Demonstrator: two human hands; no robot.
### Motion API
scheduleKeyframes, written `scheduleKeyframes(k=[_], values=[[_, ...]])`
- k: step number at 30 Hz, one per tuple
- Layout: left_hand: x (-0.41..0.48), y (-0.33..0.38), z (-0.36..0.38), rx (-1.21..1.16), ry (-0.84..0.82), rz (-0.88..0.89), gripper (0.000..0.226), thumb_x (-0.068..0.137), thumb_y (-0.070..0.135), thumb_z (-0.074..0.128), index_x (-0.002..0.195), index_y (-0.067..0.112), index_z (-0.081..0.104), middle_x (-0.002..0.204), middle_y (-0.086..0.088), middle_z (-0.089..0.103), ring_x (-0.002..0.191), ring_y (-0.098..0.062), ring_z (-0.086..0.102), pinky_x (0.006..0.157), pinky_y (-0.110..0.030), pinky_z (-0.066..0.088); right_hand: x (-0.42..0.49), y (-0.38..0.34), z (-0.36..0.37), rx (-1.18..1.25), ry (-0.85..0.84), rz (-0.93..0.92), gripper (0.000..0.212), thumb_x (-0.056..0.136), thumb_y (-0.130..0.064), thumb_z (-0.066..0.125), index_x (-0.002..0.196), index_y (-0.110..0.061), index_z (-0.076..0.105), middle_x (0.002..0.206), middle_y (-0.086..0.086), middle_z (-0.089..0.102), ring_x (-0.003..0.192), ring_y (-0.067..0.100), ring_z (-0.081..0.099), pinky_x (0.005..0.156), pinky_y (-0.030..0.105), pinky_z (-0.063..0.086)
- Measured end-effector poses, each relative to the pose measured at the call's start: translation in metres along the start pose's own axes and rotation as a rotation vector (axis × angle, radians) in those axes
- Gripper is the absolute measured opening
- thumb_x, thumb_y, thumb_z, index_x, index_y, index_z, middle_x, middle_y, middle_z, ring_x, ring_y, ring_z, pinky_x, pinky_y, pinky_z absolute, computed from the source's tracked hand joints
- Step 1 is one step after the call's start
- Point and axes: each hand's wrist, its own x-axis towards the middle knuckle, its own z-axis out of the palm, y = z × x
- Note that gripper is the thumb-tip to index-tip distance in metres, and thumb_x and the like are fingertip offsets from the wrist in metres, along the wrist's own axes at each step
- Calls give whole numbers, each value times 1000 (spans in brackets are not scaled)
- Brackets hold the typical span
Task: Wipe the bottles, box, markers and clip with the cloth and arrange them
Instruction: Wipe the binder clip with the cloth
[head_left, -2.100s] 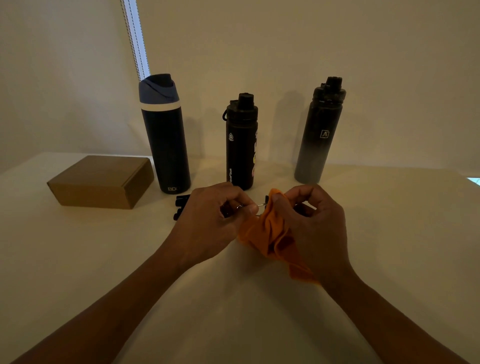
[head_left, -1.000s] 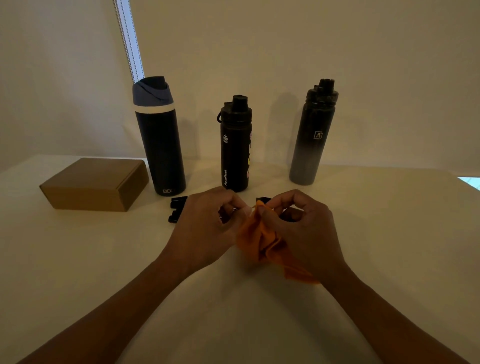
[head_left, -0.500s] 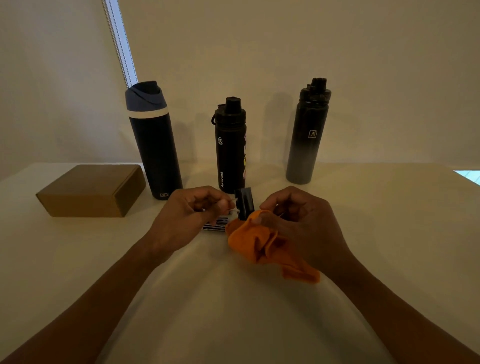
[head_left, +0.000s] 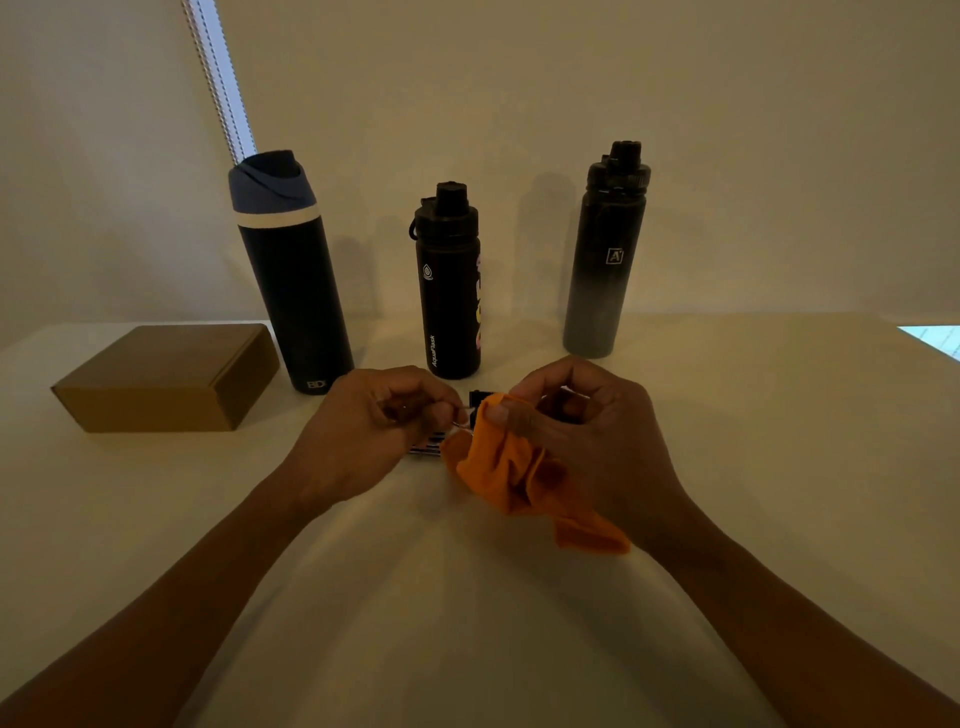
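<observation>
Centre of the surface (head_left: 467, 649), both hands sit close together. State: left hand (head_left: 374, 426) pinches the wire handle of the black clip (head_left: 475, 400), fingers curled tight. Opposite it, right hand (head_left: 592, 447) grips the orange cloth (head_left: 509, 473), with the thumb pressing a fold of it against the clip. Remaining cloth hangs bunched below the palm, one corner trailing toward the wrist.

Most of the clip is hidden by cloth and fingers; only a black corner shows between the hands. Just under the left fingertips the markers (head_left: 427, 448) lie flat on the surface. Only a striped sliver is visible, count unclear.

Back row, all upright and apart from each other, in front of the wall (head_left: 519, 78):
- blue-lidded bottle (head_left: 291, 291) on the left
- middle bottle (head_left: 449, 301) with carry loop and side print
- right bottle (head_left: 605, 270), fading black to grey

Left of the blue-lidded bottle sits the box (head_left: 156, 379), brown cardboard, closed. It's just beside the bottle; can't tell if they touch. Behind that bottle a blind edge (head_left: 218, 78) shows a bright strip. Lighting is dim.
</observation>
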Motion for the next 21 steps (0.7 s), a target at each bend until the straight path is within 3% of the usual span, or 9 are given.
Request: scheduleKeyframes(k=[5,10,12,16,19,21], values=[[-1,-2,2,-120,35,-75,15,94,12,65,105,17,75,93,14,77,89,-3,72,74,-12,53,-4,1,-1,-39,-96,-16,28,67,-41,86,86,-28,70,82,-7,74,74,14,71,68,30,61],[-2,-1,6,1,-64,-34,23,93,6,67,105,24,75,98,16,75,96,1,70,83,-10,53,1,1,-5,1,-20,5,30,63,-44,86,84,-30,71,83,-9,74,79,13,72,72,33,62],[-1,-1,7,-3,-69,-45,24,93,6,68,106,24,75,98,16,75,97,0,70,84,-11,54,4,3,-4,30,21,30,31,63,-45,85,85,-29,70,86,-11,74,83,10,72,75,29,61],[-2,-1,5,-99,-2,-113,14,95,13,65,104,19,75,95,12,77,92,-4,73,77,-17,57,3,7,-3,-33,-68,73,33,62,-49,84,84,-32,67,91,-19,71,87,1,68,70,20,58],[-2,-1,4,-173,43,-189,13,96,16,65,102,19,76,92,9,78,77,-3,70,66,-19,54,1,14,-7,-47,-137,77,32,64,-42,88,84,-29,67,92,-14,72,87,3,69,66,18,56],[-1,-2,3,-210,84,-234,13,96,18,66,102,20,77,87,6,77,67,-6,65,67,-23,54,0,17,-7,-82,-188,89,32,63,-42,89,83,-28,67,90,-15,72,86,0,68,64,14,54]])
